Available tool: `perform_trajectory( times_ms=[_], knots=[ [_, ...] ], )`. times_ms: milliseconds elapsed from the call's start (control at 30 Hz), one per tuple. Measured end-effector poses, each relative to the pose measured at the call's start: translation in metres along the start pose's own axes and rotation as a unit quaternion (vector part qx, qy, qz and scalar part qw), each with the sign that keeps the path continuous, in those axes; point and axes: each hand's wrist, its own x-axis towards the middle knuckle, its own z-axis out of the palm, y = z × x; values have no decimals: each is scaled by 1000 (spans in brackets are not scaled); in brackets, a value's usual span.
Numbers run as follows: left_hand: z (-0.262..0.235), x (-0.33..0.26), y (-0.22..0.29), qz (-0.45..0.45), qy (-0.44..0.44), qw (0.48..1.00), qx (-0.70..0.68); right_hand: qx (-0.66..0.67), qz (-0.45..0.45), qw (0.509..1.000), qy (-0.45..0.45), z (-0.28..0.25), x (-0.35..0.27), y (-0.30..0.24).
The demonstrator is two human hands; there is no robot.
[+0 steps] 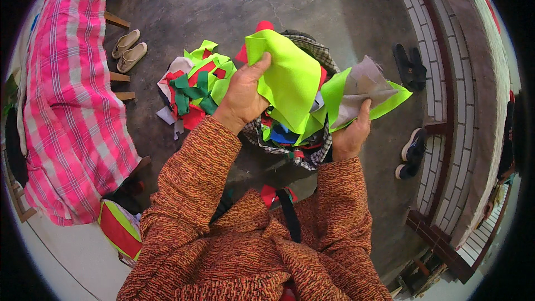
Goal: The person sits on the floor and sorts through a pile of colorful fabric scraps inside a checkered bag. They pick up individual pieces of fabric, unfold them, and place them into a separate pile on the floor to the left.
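Observation:
My left hand (245, 92) pinches a large piece of bright yellow-green fabric (290, 81) that hangs toward the right. In my right hand (353, 134) are more yellow-green cloth (390, 103) and a grey scrap with a frayed edge (366, 83), the thumb pressed on top. Below both hands sits a black-and-white checked cloth bag (320, 153), its mouth showing blue, red and green scraps (284, 134). Left of it, a heap of green, red, yellow-green and white fabric scraps (192, 86) lies on the floor. The fabric covers part of the bag.
A pink checked cloth (78, 95) drapes over furniture at left, with beige shoes (131, 56) beside its wooden legs. At right, dark slippers (409, 67) and dark shoes (413, 150) lie along a white-tiled brick base (429, 50). A red and yellow-green item (120, 231) stands lower left.

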Motion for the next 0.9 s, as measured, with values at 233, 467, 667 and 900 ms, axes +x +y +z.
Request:
perform_trajectory(
  times_ms=[233, 467, 667, 900],
  knots=[
    [2, -2, -32, -69, -2, 995, 67, -243, -45, 967, -56, -8, -16, 21],
    [17, -6, -32, -105, -94, 980, 141, -446, -156, 860, -194, 5, -18, 34],
    [10, -1, -35, -121, -62, 981, 136, -112, 21, 993, -30, -4, -9, 26],
    [3, -1, -37, -66, -22, 992, 106, -20, 96, 995, -16, -15, 2, 34]
  ],
)
